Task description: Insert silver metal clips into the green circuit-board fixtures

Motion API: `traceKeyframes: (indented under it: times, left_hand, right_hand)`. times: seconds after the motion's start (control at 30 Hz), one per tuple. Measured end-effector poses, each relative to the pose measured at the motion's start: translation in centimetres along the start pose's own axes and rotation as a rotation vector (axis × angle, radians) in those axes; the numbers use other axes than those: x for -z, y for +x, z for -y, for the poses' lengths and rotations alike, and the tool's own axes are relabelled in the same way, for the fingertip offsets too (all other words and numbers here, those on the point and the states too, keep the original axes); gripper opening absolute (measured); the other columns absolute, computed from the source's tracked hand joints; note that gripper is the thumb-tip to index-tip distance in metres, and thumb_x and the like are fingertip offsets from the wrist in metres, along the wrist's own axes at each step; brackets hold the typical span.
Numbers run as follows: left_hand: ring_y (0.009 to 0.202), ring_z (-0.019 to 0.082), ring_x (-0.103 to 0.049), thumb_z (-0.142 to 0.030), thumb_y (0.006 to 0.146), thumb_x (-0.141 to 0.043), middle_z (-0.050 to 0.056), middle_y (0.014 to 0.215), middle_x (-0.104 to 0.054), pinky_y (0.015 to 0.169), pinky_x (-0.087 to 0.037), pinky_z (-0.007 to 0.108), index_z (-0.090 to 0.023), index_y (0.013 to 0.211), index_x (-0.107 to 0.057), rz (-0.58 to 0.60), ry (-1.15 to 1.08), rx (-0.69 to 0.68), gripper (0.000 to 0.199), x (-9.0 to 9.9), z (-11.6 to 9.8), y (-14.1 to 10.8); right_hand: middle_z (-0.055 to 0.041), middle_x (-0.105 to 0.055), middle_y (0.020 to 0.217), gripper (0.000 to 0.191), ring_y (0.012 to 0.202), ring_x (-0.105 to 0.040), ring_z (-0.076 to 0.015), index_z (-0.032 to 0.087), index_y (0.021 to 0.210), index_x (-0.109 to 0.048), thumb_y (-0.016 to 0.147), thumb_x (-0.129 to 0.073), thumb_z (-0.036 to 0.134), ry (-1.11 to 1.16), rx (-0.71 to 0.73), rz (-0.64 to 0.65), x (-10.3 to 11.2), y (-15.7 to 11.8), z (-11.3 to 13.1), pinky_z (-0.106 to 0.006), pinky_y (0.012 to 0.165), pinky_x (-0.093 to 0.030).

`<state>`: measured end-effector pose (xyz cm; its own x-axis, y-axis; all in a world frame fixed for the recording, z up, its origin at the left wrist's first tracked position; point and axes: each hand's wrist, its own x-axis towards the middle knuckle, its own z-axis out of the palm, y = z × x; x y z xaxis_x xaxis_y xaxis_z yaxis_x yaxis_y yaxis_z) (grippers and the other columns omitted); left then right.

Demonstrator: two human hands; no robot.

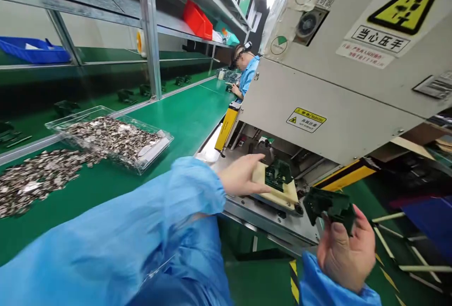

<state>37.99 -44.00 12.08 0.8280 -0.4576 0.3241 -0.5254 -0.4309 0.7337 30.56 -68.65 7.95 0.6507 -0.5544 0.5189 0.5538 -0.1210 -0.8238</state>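
My left hand [240, 175] reaches in from the left with its fingers stretched and apart, at the left edge of a cream-coloured fixture block [290, 195]. I cannot tell whether the fingers touch the block. On that block lies a dark green moulded part [278, 175], which my left hand does not grip. My right hand [348, 252] is closed around a second dark green moulded part [330, 207], held in the air to the right of the fixture. Its thumb lies on the near side and the other fingers are partly hidden behind the part.
A grey press machine [275, 94] with warning labels overhangs the fixture, yellow guards [226, 128] at its sides. Leftward, a clear tray [155, 155] of small metal pieces stands on the green bench [190, 117], beside a loose heap [42, 176]. A co-worker [247, 73] sits further along.
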Motion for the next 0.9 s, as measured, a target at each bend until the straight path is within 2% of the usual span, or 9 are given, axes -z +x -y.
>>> traceKeyframes:
  times: [0.1,0.23,0.37,0.47,0.53,0.7,0.8,0.87,0.9]
  left_hand:
    - [0.132,0.036,-0.047,-0.043,0.068,-0.078,0.024,0.141,-0.050,0.110,-0.040,0.048,-0.006,0.144,-0.035,0.022,-0.057,0.056,0.095,-3.2,-0.6,4.5]
    - [0.115,0.033,-0.061,-0.041,0.065,-0.080,0.018,0.124,-0.063,0.100,-0.049,0.045,-0.012,0.136,-0.049,-0.091,-0.244,0.076,0.082,-3.4,-1.0,4.7]
    - [0.102,0.024,-0.064,-0.037,0.062,-0.083,0.012,0.112,-0.066,0.095,-0.052,0.039,-0.015,0.126,-0.055,-0.120,-0.397,0.112,0.074,1.2,0.3,-0.5]
    - [0.097,0.020,-0.063,-0.030,0.063,-0.083,0.008,0.105,-0.065,0.094,-0.052,0.037,-0.014,0.115,-0.060,-0.002,-0.390,0.198,0.060,5.2,2.0,-6.3]
    - [0.099,0.020,-0.062,-0.029,0.063,-0.083,0.007,0.106,-0.063,0.095,-0.051,0.038,-0.016,0.115,-0.060,0.071,-0.369,0.303,0.058,6.8,3.2,-9.8]
    - [0.130,0.029,-0.048,-0.033,0.063,-0.083,0.012,0.142,-0.044,0.107,-0.041,0.044,-0.023,0.122,-0.058,0.161,-0.395,0.515,0.065,6.5,5.9,-14.1]
    - [0.142,0.034,-0.033,-0.037,0.058,-0.086,0.012,0.156,-0.028,0.112,-0.035,0.047,-0.024,0.121,-0.060,0.228,-0.439,0.512,0.069,5.1,7.0,-13.9]
    - [0.140,0.033,-0.036,-0.037,0.056,-0.087,0.012,0.152,-0.036,0.113,-0.032,0.047,-0.023,0.120,-0.060,0.258,-0.472,0.489,0.071,4.5,7.5,-13.3]
    - [0.137,0.032,-0.041,-0.037,0.056,-0.087,0.011,0.148,-0.042,0.113,-0.032,0.047,-0.022,0.120,-0.060,0.265,-0.488,0.470,0.070,4.3,7.6,-13.1]
  right_hand:
    - [-0.0109,-0.054,0.135,0.065,0.128,-0.049,-0.0332,0.022,0.129,-0.052,0.072,-0.078,0.040,-0.107,-0.059,0.075,1.6,2.3,-1.0,-0.064,0.113,-0.025]
    - [-0.0153,-0.060,0.127,0.069,0.121,-0.056,-0.0347,0.022,0.131,-0.049,0.072,-0.077,0.045,-0.209,-0.112,0.277,0.7,5.3,-2.4,-0.061,0.109,-0.034]
    - [-0.0155,-0.064,0.121,0.069,0.118,-0.059,-0.0337,0.021,0.125,-0.051,0.069,-0.077,0.053,-0.324,-0.074,0.607,-2.7,8.2,-3.9,-0.051,0.104,-0.045]
    - [-0.0143,-0.063,0.123,0.066,0.119,-0.058,-0.0320,0.023,0.124,-0.052,0.070,-0.075,0.054,-0.409,-0.055,0.906,-4.8,9.3,-4.4,-0.046,0.102,-0.047]
    - [-0.0141,-0.063,0.125,0.067,0.119,-0.059,-0.0317,0.023,0.125,-0.051,0.072,-0.073,0.055,-0.451,-0.033,0.974,-5.5,9.2,-4.4,-0.045,0.102,-0.047]
    - [-0.0146,-0.055,0.138,0.076,0.129,-0.049,-0.0327,0.021,0.135,-0.048,0.074,-0.066,0.063,-0.601,0.106,0.822,-3.9,6.7,-4.0,-0.050,0.110,-0.035]
    - [-0.0152,-0.048,0.144,0.077,0.134,-0.043,-0.0329,0.020,0.140,-0.043,0.079,-0.057,0.065,-0.744,0.085,0.484,0.7,4.5,-4.7,-0.052,0.111,-0.032]
    - [-0.0175,-0.057,0.135,0.075,0.124,-0.053,-0.0369,0.018,0.135,-0.050,0.079,-0.052,0.069,-0.876,-0.081,0.175,4.9,2.9,-5.5,-0.056,0.102,-0.041]
    - [-0.0184,-0.063,0.124,0.073,0.111,-0.061,-0.0386,0.018,0.124,-0.058,0.076,-0.052,0.073,-0.933,-0.193,0.128,6.9,2.1,-5.9,-0.057,0.094,-0.047]
